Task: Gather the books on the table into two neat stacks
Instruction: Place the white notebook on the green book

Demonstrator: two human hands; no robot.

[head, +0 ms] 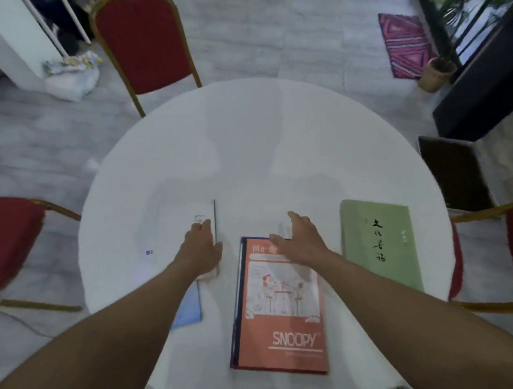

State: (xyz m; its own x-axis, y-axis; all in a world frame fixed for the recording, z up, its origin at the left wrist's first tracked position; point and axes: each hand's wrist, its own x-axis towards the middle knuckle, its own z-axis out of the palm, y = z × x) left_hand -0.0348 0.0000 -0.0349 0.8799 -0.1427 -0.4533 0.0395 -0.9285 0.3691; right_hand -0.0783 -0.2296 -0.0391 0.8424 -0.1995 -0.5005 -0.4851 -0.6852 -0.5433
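A round white table [254,139] fills the middle of the frame. Low in the centre an orange book [284,323] lies on a dark book [235,317]. A green book [380,246] sits at centre right. At centre left a white book [175,230] overlaps a blue book [189,311]. The right hand [298,240] is spread wide over the orange book's top edge. The left hand [203,248] rests on the white book, fingers laid forward.
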